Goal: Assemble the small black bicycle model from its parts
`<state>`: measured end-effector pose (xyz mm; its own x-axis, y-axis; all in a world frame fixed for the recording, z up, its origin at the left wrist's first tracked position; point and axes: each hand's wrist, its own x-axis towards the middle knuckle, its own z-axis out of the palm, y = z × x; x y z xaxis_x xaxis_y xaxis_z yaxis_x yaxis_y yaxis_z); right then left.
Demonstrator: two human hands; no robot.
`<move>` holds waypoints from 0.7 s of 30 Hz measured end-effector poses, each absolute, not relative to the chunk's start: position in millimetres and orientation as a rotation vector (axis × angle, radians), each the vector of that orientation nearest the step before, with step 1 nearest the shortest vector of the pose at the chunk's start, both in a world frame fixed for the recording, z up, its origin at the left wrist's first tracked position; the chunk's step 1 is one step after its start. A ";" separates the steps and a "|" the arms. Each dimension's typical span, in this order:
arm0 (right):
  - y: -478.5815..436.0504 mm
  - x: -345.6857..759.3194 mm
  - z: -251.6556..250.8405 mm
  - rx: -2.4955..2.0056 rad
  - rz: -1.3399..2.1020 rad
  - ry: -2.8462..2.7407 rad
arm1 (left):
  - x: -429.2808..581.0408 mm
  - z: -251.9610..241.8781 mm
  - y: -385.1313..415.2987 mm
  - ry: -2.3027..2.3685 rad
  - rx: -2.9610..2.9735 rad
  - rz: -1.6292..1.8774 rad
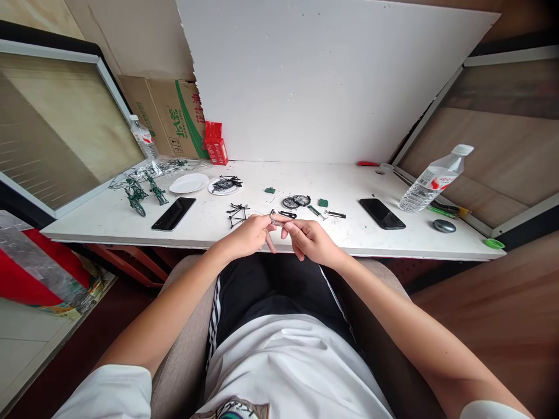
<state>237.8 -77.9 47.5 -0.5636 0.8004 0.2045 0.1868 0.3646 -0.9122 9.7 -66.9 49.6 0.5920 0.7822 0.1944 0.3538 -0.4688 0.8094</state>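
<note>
My left hand [251, 237] and my right hand [312, 239] meet just above the table's front edge. Between them is a small grey, loop-shaped part [273, 216], too small to name exactly. The left fingers are closed around it, while the right thumb and fingertips pinch at its right side. Just beyond the hands lie a black model bicycle frame [238, 214], a pair of black spoked toy wheels [296, 201], a small black part [287, 215], a green strip [316, 212] and a black strip [336, 215].
Two phones [173, 213] [382, 213] lie to either side. Green model bicycles [144, 195] stand left of the white plates [189, 183]. Water bottles [437, 179] [143, 137], a red box [216, 143], green pieces [322, 202] and a grey round object [444, 226] are also on the white table [279, 174].
</note>
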 end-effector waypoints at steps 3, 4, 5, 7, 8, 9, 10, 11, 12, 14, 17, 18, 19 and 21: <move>-76.8 236.5 48.4 -0.804 1.464 -1.808 | 8.9 48.0 -64.9 0.904 2.094 0.733; -75.7 236.7 48.1 -0.795 1.560 -1.742 | 8.7 46.9 -64.1 0.914 2.104 0.734; -74.5 237.1 47.5 -0.794 1.650 -1.679 | 8.4 45.7 -63.3 0.925 2.115 0.734; -72.3 237.7 46.1 -0.802 1.775 -1.590 | 7.9 43.7 -62.4 0.939 2.129 0.736; -71.8 237.6 45.4 -0.804 1.793 -1.579 | 7.6 43.3 -62.3 0.944 2.126 0.738; -71.8 237.2 44.8 -0.803 1.777 -1.597 | 7.3 43.3 -62.6 0.947 2.113 0.741; -72.3 236.5 44.3 -0.799 1.726 -1.641 | 7.0 43.9 -63.1 0.949 2.093 0.742; -73.2 235.7 43.9 -0.795 1.638 -1.704 | 6.7 44.9 -63.9 0.952 2.070 0.745; -74.3 234.9 43.6 -0.799 1.513 -1.782 | 6.5 46.3 -64.7 0.952 2.050 0.749; -76.2 234.8 43.0 -0.833 1.166 -1.939 | 6.6 49.3 -66.2 0.945 2.025 0.755; -74.8 239.9 41.0 -0.884 0.507 -2.183 | 7.8 52.1 -67.5 0.915 1.988 0.738; -73.0 242.7 39.9 -0.872 0.287 -2.262 | 8.3 52.5 -67.8 0.901 1.971 0.725; -70.6 245.5 38.7 -0.839 0.096 -2.333 | 8.7 52.7 -68.1 0.887 1.953 0.713; -65.9 250.3 36.4 -0.766 -0.175 -2.419 | 9.2 53.4 -69.2 0.872 1.925 0.698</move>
